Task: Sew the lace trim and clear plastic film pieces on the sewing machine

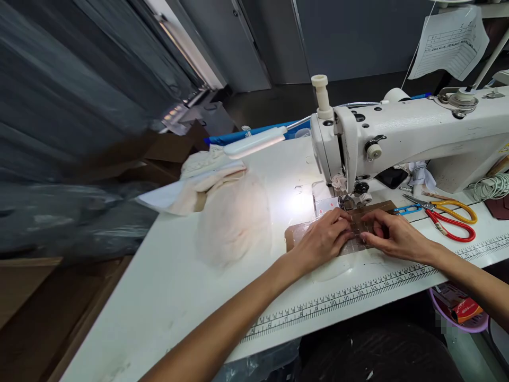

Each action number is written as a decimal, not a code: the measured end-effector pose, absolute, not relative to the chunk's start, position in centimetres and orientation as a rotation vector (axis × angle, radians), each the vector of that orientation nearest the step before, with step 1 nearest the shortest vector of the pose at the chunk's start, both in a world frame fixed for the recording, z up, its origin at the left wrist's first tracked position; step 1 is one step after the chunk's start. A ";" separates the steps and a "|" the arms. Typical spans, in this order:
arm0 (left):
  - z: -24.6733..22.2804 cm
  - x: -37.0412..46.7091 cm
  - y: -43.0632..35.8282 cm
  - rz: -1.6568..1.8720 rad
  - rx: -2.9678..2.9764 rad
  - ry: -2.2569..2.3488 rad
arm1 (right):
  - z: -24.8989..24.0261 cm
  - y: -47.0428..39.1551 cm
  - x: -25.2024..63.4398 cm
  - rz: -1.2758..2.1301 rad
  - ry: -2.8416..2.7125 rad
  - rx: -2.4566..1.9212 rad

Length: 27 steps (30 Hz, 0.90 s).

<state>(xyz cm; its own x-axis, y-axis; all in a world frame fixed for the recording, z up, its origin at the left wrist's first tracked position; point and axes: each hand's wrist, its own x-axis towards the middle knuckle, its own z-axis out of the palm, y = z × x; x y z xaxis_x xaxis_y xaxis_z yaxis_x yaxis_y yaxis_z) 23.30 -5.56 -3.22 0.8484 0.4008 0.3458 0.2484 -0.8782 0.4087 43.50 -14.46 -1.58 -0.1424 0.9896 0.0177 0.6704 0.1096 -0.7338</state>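
Observation:
My left hand (328, 233) presses its bunched, bent fingers onto a flat brown piece (295, 237) with a shiny, clear covering, close in front of the sewing machine's needle area (345, 200). What the piece is made of cannot be told. On the right, my right hand (392, 233) rests at the same piece, thumb and index fingertips apart and the other fingers curled under. The piece's middle is partly hidden by both hands. A small pale ruffled scrap (339, 182) hangs at the machine head (328, 143).
Left of the machine lies a pale, sheer fabric heap (234, 223), with folded cloth (218, 180) behind. Scissors (449, 215) and a blue thread snipper (407, 209) lie to the right. A ruler strip (361, 292) runs along the table's front edge. A lamp (256, 142) overhangs the table.

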 end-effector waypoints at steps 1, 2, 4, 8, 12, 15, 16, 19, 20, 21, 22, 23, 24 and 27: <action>-3.4 23.2 -5.6 0.642 2.658 0.499 | -1.5 -14.3 43.4 0.805 -1.897 -1.635; -3.4 23.1 -5.7 0.671 2.650 0.524 | -1.4 -14.2 43.3 0.803 -1.926 -1.650; -3.3 22.7 -5.9 0.702 2.660 0.617 | -1.2 -13.7 42.7 0.795 -1.990 -1.654; -2.9 22.1 -6.7 0.764 2.708 0.742 | -1.2 -12.7 41.0 0.752 -2.038 -1.647; -3.0 21.5 -6.4 0.791 2.714 0.770 | -1.5 -12.5 40.6 0.749 -1.972 -1.606; -3.0 21.2 -5.0 0.766 2.727 0.923 | -1.5 -12.8 41.4 0.845 -1.845 -1.556; -2.8 21.1 -4.5 0.777 2.751 0.983 | -1.5 -12.9 41.6 0.874 -1.790 -1.547; -2.2 21.2 -4.1 0.862 2.840 1.010 | -1.7 -13.0 42.1 0.951 -1.614 -1.517; -2.0 21.3 -4.4 0.875 2.846 0.930 | -1.8 -13.0 42.1 0.966 -1.563 -1.497; -1.9 21.4 -4.8 0.868 2.832 0.819 | -1.9 -13.0 42.0 0.976 -1.516 -1.465; -1.8 21.5 -5.3 0.834 2.801 0.711 | -2.0 -13.0 41.8 0.991 -1.474 -1.423; -1.9 21.6 -5.9 0.779 2.762 0.633 | -1.9 -13.0 41.5 1.017 -1.430 -1.375; -2.0 21.7 -6.5 0.726 2.725 0.598 | -1.8 -13.0 41.1 1.054 -1.384 -1.328; -2.6 22.0 -7.6 0.681 2.641 0.669 | -1.3 -13.1 40.2 1.157 -1.267 -1.236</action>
